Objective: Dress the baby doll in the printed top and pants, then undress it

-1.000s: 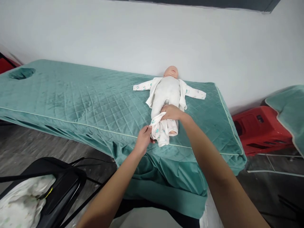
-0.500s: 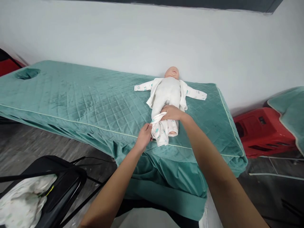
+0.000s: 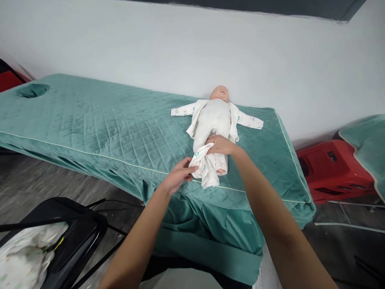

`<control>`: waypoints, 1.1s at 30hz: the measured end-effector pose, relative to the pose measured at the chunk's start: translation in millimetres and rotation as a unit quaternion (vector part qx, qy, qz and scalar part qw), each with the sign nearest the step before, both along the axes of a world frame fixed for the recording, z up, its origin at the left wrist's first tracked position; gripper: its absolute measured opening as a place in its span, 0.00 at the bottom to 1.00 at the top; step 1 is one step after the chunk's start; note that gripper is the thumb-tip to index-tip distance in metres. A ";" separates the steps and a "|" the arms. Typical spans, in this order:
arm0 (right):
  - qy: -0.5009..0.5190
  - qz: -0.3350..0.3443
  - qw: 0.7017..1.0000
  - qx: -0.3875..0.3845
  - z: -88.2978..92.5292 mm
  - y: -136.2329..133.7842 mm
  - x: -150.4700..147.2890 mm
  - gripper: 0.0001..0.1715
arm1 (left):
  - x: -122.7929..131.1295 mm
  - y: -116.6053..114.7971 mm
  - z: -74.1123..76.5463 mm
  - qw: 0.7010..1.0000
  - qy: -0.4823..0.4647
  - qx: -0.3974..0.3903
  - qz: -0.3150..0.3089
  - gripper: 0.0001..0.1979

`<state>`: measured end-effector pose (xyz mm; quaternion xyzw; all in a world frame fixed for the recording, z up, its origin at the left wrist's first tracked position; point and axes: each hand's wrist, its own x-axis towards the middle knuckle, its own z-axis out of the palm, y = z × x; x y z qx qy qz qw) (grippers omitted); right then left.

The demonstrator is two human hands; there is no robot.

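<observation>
Along the white wall (image 3: 150, 48), green-covered bed (image 3: 120, 136); doll (image 3: 214, 114) face-up near one end, jacket (image 3: 234, 123) open; pants (image 3: 209, 170) bunched at its lower legs; right hand (image 3: 221, 144) pinching their upper edge (image 3: 202, 151); left hand (image 3: 177, 175) beside them, thumb on cloth, can't tell from here if pinching.

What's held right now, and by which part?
The printed trousers: the right grip has their bunched upper edge, at the doll's legs. The left grip touches their side; whether it holds them cannot be told.
</observation>
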<state>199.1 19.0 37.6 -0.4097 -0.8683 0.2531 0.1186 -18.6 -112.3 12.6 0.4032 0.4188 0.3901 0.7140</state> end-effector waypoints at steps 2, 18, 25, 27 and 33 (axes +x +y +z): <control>0.024 -0.002 1.000 -0.004 -2.5 0.6 1.6 0.13 | -5.1 4.3 -3.9 0.999 -0.033 0.004 -0.021 0.22; 0.110 -0.017 0.994 -0.019 -8.2 -2.0 8.4 0.16 | -11.8 75.8 -17.8 0.964 0.177 0.185 0.067 0.10; 0.095 -0.026 0.993 -0.058 3.8 -9.6 2.4 0.21 | -2.2 111.8 -26.8 0.926 0.185 0.276 0.178 0.08; 0.103 -0.051 0.989 -0.093 7.5 -12.5 1.9 0.20 | 2.8 121.8 -28.3 0.921 0.178 0.290 0.190 0.08; 0.146 -0.131 0.967 -0.160 11.6 -16.2 3.0 0.20 | 15.8 140.2 -25.6 0.844 0.303 0.391 0.208 0.10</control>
